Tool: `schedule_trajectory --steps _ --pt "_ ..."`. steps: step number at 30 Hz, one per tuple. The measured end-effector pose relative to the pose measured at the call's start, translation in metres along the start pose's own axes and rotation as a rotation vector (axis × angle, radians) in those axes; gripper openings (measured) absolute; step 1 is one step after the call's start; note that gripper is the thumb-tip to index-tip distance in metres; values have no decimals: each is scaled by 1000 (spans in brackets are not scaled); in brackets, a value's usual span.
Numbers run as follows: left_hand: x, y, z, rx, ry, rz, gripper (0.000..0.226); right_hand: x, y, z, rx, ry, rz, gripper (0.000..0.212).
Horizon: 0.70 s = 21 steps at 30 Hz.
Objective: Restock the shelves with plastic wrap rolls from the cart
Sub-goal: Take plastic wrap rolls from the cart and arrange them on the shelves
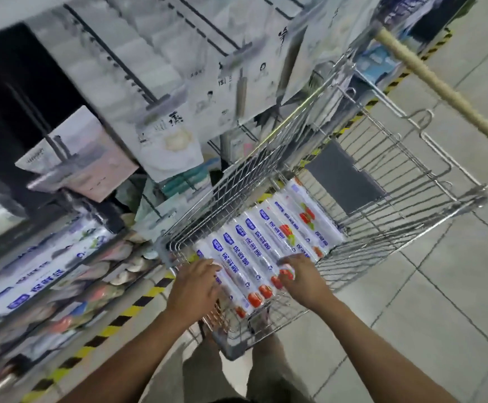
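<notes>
A worker leans over a wire cart [237, 181] in a shop aisle, where the plastic wrap rolls [266, 242] lie side by side along its bottom; the right hand [303, 277] curls its fingers round the near end of one roll; the left hand [196, 283] lies over the rolls beside it, its grip too blurred to tell; a roll raised by one end could well slip free or catch the wire wall; the shelves [47, 271] stand just left, above striped tape [126, 312] on a pale tiled floor [440, 286].
</notes>
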State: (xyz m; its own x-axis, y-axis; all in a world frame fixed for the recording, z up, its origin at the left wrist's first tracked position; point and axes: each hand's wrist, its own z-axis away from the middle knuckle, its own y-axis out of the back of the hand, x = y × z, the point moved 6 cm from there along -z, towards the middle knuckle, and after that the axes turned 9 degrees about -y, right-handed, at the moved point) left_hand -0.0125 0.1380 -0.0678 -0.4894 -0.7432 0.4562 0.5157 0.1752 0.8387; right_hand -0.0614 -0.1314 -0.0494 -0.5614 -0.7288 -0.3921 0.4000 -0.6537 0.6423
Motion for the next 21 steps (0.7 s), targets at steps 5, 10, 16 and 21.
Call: schedule_trajectory --steps 5,10,16,21 --pt "-10 -31 -22 -21 136 -28 46 51 34 -111 -32 -183 50 43" --pt "-14 -59 -37 -39 198 -65 27 105 57 -209 7 -310 154 52" --pt "-7 -53 -27 63 69 -191 20 135 61 -262 136 -359 139 60" --pt "-14 -63 -27 93 83 -154 26 137 64 -268 226 -346 191 45"
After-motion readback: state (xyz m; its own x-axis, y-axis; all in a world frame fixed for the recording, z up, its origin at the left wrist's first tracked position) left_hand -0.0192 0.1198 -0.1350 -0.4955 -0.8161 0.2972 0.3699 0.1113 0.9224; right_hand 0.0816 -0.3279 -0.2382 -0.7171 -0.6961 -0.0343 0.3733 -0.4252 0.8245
